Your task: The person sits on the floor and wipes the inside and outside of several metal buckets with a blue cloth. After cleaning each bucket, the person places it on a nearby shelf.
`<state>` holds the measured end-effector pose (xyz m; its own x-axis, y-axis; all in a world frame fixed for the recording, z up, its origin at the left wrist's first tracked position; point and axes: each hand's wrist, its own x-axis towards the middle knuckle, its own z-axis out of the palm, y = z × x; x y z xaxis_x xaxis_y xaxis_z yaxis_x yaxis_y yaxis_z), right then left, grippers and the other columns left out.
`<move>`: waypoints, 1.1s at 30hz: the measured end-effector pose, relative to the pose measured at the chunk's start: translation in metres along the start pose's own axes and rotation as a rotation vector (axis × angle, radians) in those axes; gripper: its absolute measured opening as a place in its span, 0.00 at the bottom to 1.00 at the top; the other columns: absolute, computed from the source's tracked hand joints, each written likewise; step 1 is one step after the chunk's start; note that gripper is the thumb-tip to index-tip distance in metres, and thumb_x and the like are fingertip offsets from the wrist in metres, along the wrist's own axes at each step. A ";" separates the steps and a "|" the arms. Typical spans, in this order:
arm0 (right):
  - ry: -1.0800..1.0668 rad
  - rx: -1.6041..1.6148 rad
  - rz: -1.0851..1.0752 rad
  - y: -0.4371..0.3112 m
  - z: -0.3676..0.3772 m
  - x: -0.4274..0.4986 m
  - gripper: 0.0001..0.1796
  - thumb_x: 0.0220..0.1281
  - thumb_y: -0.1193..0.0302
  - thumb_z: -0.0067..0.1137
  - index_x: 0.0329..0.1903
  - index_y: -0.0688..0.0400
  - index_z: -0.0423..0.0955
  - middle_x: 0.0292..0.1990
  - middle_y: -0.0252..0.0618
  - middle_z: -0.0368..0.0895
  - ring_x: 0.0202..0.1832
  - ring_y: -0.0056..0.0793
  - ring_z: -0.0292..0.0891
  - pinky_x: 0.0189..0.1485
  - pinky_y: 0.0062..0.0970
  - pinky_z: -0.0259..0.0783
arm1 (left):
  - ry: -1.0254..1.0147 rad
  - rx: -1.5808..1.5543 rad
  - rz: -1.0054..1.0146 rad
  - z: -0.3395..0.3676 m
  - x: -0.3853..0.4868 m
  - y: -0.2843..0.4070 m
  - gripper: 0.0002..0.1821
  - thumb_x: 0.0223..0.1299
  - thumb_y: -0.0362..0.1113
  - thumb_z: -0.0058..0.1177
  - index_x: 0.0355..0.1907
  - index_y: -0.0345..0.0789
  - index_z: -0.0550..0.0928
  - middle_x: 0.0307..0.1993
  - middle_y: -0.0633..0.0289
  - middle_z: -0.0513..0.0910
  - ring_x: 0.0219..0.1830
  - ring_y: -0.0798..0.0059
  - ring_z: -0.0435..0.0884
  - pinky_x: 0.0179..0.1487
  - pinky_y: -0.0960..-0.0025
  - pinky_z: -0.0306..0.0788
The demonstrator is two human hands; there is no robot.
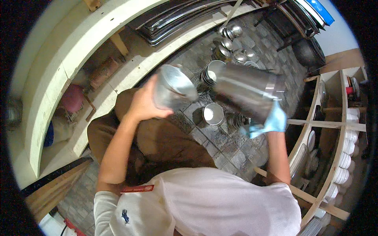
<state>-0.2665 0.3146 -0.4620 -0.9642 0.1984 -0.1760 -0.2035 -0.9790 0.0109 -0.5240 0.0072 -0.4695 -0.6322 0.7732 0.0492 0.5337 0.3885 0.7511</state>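
Note:
My left hand (147, 103) grips a shiny metal cup-shaped container (168, 94) from its side, tilted above my knee. A light blue cloth (276, 116) wraps around my right hand (275, 128) and hides most of its fingers. That hand holds a large metal cylinder (243, 88), blurred by motion, lying nearly sideways in the air. Below the two vessels, a single open metal tumbler (218, 113) is on the stone-tile floor. Behind it stands a stack of nested metal tumblers (208, 75), partly covered by the cylinder.
Several round metal bowls or lids (227, 44) lie farther off on the floor (233, 159). Stacked trays (165, 25) rest on a pale ledge to the left. On the right is a shelf unit (310, 121) with plates and stacked white bowls (344, 160).

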 end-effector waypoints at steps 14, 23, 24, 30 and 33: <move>0.063 -1.852 -0.015 -0.025 0.059 0.015 0.29 0.59 0.66 0.50 0.62 0.60 0.59 0.54 0.41 0.71 0.52 0.31 0.68 0.58 0.29 0.62 | 0.230 -0.148 0.122 0.003 0.028 0.010 0.62 0.16 0.42 0.75 0.62 0.32 0.55 0.56 0.48 0.68 0.59 0.57 0.67 0.61 0.63 0.61; -0.363 -2.379 0.237 0.051 0.061 0.057 0.42 0.43 0.78 0.56 0.65 0.48 0.54 0.52 0.51 0.71 0.47 0.48 0.73 0.50 0.35 0.67 | 0.033 -0.258 0.260 0.050 0.031 0.026 0.66 0.18 0.48 0.76 0.64 0.27 0.53 0.60 0.44 0.64 0.62 0.51 0.62 0.64 0.60 0.56; -0.416 -2.381 0.195 0.052 0.058 0.059 0.39 0.43 0.78 0.56 0.64 0.49 0.57 0.49 0.51 0.74 0.45 0.48 0.74 0.48 0.35 0.68 | 0.033 -0.276 0.243 0.051 0.032 0.027 0.66 0.18 0.50 0.76 0.64 0.27 0.53 0.60 0.42 0.62 0.63 0.50 0.61 0.65 0.60 0.55; -0.312 -2.512 0.160 0.044 0.026 0.050 0.20 0.48 0.75 0.58 0.46 0.58 0.65 0.32 0.51 0.76 0.37 0.52 0.73 0.38 0.40 0.68 | 0.089 0.014 0.251 0.066 0.032 0.029 0.53 0.32 0.44 0.72 0.62 0.31 0.58 0.59 0.49 0.64 0.60 0.57 0.64 0.62 0.62 0.59; -0.198 -2.473 0.034 0.041 0.001 0.047 0.15 0.48 0.74 0.59 0.39 0.60 0.64 0.26 0.53 0.72 0.33 0.54 0.72 0.35 0.42 0.66 | 0.061 -0.144 0.102 0.070 0.017 0.031 0.45 0.34 0.47 0.70 0.56 0.30 0.64 0.53 0.48 0.65 0.57 0.52 0.64 0.60 0.60 0.60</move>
<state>-0.3204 0.2838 -0.4683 -0.9877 0.0493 -0.1483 0.1334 0.7604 -0.6356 -0.4790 0.0677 -0.4919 -0.6144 0.7713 0.1664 0.5136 0.2308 0.8264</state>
